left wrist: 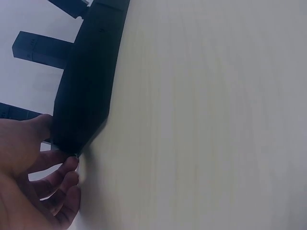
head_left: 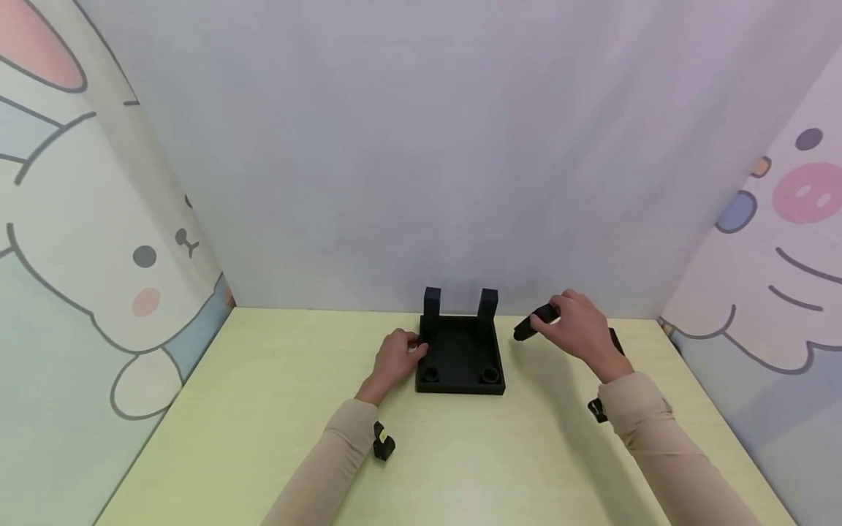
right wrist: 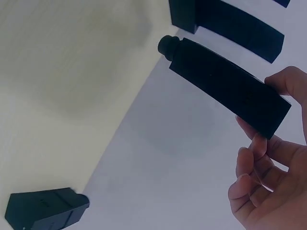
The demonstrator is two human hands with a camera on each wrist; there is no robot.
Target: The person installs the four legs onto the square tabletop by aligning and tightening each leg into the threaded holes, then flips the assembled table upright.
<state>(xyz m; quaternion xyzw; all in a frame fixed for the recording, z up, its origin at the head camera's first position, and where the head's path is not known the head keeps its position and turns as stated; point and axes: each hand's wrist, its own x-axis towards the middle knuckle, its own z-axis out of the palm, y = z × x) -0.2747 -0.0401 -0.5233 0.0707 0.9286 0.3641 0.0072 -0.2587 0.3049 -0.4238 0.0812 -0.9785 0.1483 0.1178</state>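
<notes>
Leg is what my right hand holds: thumb and fingers pinch it near one end, spread only to its width, with its round peg pointing away from my palm. It is up in the air, to the right of the base and apart from it. My left hand grips the base at its left side, thumb and fingertips drawn narrow about a corner; the base sits on the table, hollow side up. I judge the work about half done: a left post and a right post stand upright at the far corners, while the near left socket and near right socket have nothing in them. What seems left is those two sockets and two loose pieces: the leg I hold and a spare leg lying farther right, mostly hidden behind my wrist in the head view. Counted, I have one base, two standing posts, two loose legs and two bare sockets. Farther out, two wrist cameras show, one by my left cuff and one by my right cuff; beyond the table, one rabbit and one pig decorate the side walls.
</notes>
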